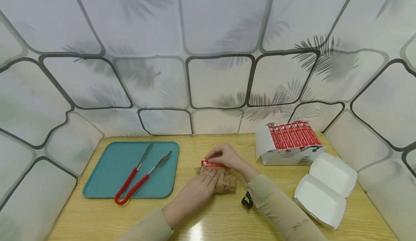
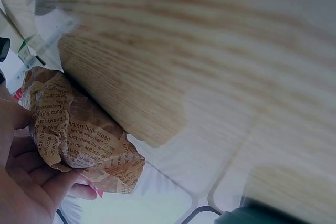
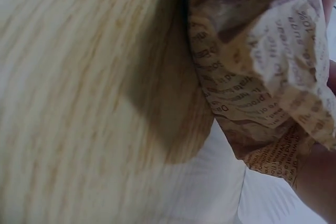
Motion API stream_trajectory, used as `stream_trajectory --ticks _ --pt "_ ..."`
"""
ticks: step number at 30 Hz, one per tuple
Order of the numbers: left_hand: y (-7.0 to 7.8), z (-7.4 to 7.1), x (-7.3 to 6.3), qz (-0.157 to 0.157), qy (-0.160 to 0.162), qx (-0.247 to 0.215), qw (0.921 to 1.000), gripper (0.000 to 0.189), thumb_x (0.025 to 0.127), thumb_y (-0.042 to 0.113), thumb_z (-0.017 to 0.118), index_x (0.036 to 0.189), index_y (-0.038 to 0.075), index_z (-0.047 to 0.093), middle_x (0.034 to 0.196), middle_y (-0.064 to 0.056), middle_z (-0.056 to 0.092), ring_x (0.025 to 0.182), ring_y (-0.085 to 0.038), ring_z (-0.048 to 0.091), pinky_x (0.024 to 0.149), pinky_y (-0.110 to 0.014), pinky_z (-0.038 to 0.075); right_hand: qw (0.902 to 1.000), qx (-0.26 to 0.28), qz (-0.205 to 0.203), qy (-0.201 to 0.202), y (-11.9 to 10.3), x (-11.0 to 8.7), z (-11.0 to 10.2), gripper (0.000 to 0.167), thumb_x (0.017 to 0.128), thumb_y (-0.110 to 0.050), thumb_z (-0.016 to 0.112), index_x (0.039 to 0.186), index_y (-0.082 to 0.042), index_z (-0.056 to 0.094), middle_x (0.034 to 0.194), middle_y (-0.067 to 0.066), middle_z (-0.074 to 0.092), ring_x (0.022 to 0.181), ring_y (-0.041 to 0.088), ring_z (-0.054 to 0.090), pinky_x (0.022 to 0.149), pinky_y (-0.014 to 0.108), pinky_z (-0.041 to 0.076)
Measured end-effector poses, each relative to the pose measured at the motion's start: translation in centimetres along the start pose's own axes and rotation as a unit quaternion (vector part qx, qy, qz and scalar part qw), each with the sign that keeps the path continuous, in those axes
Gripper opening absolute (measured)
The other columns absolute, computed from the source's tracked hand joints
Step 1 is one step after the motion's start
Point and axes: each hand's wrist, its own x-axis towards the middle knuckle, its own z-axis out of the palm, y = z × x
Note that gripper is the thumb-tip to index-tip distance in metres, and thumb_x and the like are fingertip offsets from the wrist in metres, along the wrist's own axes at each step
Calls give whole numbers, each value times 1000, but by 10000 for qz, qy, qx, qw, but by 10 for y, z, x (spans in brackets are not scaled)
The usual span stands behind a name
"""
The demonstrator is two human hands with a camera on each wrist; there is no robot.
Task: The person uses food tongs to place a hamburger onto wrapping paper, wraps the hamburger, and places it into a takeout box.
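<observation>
A crumpled brown paper packet printed with words lies on the wooden table; its contents are hidden. My left hand holds it from the near left, fingers stretched over its top. The left wrist view shows the thumb and fingers on different sides of the printed paper. A red sticker strip with a white mark runs along the packet's far edge. My right hand pinches this strip between thumb and fingertips. In the right wrist view the packet fills the right side and covers most of the hand.
Red-handled tongs lie across a teal tray on the left. A white box with several red strips on top stands at the back right. An open white takeaway box and a small black object are on the right.
</observation>
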Motion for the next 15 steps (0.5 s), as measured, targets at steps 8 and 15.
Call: stream_trajectory --ticks 8,15 --pt "0 1 0 -18 -2 11 10000 38 101 14 63 137 4 70 140 -9 72 130 -20 70 113 -30 56 9999 -21 -124 26 3 2 5 14 93 1 76 107 4 81 110 19 81 87 3 69 80 19 59" --pt "0 -1 0 -8 33 65 10000 38 101 13 64 137 4 70 139 -9 73 131 -20 69 113 -30 56 9990 -294 -319 35 4 0 8 13 92 1 77 105 4 81 106 20 81 86 5 71 80 20 60"
